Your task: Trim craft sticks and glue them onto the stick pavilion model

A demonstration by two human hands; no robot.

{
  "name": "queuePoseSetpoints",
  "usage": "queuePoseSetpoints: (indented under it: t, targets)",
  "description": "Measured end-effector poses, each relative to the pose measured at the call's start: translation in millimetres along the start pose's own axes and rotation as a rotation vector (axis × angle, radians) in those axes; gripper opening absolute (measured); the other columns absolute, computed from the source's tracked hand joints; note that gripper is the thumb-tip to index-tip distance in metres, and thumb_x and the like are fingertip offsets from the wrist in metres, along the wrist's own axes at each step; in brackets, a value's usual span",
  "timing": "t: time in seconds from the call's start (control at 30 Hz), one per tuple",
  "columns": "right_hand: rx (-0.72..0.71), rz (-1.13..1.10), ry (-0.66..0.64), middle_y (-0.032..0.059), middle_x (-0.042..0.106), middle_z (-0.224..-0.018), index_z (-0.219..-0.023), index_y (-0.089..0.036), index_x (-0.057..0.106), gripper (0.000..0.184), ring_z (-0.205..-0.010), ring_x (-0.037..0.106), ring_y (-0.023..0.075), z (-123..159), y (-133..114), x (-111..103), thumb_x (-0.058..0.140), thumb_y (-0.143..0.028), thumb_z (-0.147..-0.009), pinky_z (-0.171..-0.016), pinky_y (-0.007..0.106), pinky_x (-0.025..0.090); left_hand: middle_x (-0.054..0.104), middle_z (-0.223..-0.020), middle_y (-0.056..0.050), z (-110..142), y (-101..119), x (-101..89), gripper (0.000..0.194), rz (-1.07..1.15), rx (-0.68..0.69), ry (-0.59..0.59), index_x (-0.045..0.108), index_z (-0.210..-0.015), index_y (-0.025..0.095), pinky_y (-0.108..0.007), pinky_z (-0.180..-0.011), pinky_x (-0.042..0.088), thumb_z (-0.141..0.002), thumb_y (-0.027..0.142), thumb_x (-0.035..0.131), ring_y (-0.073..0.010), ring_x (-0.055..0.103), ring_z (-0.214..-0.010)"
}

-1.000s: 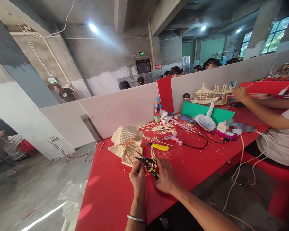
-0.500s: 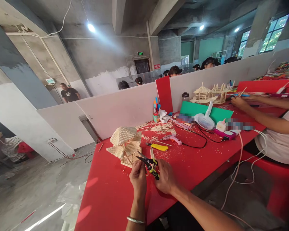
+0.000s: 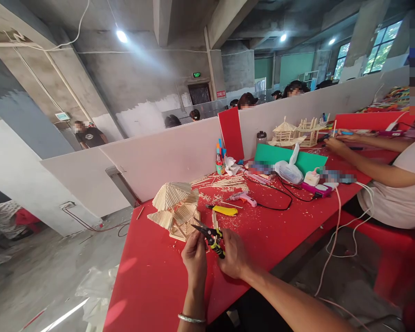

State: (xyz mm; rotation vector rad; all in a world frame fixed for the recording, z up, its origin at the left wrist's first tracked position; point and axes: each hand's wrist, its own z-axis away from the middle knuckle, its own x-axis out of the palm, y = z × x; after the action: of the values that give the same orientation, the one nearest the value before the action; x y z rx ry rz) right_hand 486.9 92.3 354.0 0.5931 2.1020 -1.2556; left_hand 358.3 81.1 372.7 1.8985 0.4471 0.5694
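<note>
Through the head camera, I see the right hand (image 3: 233, 254) with its grip closed around the yellow-and-black handles of the pliers (image 3: 217, 248), whose slim jaws stand slightly parted and point toward ten o'clock. The left hand (image 3: 194, 253) is just beside them at eight o'clock — its grip pinched closed under the jaws, though I can't tell what, if anything, lies between the fingers. A bracelet (image 3: 191, 319) circles that wrist. The stick pavilion (image 3: 174, 207) stands upright on the red bench (image 3: 159, 286) at ten o'clock from the pliers, near the left hand. At one o'clock I have the yellow utility knife (image 3: 224, 210), and beyond it the pink glue gun (image 3: 245, 198); loose sticks (image 3: 221, 182) lie farther off, toward twelve. Well apart at two o'clock — past the green board (image 3: 265, 153) — a co-worker's hand (image 3: 334, 145) is near a second stick model (image 3: 285, 131).
</note>
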Motion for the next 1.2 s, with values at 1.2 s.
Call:
queuePoseSetpoints:
  t: [1.2]
  targets:
    - [-0.020,-0.035,0.013,0.0114,0.058,-0.118,-0.124,-0.018,0.046,0.067,-0.111,0.052,0.0295,-0.2,5.4,5.7,0.057,-0.013,-0.059,-0.094,0.041,0.042,0.067,-0.071,-0.004,-2.4,11.1,-0.5,0.016,-0.164,0.150,-0.015,0.076,-0.069,0.021,-0.025,-0.059,0.050,-0.074,0.036,0.072,-0.0172,0.059,-0.065]
